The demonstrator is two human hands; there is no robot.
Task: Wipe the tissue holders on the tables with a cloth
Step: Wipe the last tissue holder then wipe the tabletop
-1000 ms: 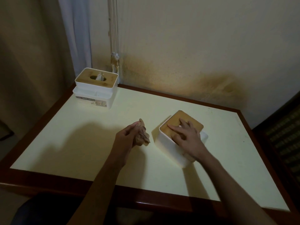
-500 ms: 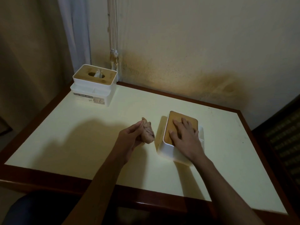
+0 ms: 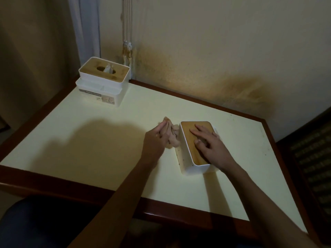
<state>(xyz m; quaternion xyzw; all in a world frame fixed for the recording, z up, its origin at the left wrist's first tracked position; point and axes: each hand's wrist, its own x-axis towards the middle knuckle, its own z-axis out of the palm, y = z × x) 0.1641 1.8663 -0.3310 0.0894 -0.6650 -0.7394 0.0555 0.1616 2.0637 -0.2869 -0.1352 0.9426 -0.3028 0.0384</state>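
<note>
A white tissue holder with a wooden lid (image 3: 188,154) stands near the middle of the cream table (image 3: 89,140). My right hand (image 3: 209,145) lies flat on its lid, fingers spread, pressing it down. My left hand (image 3: 155,140) grips a crumpled beige cloth (image 3: 172,135) and holds it against the holder's left side wall. A second white tissue holder (image 3: 105,81), also with a wooden lid and a tissue sticking out of its slot, sits at the table's far left corner.
The table has a dark red-brown wooden rim (image 3: 179,214). A stained wall (image 3: 215,68) runs behind it, with a curtain (image 3: 84,29) and cords at the back left. A dark patterned surface (image 3: 311,158) lies to the right.
The near holder has turned so its long side points toward me. My left hand has brought the cloth right, up against the holder's side. My right hand stays on the lid.
</note>
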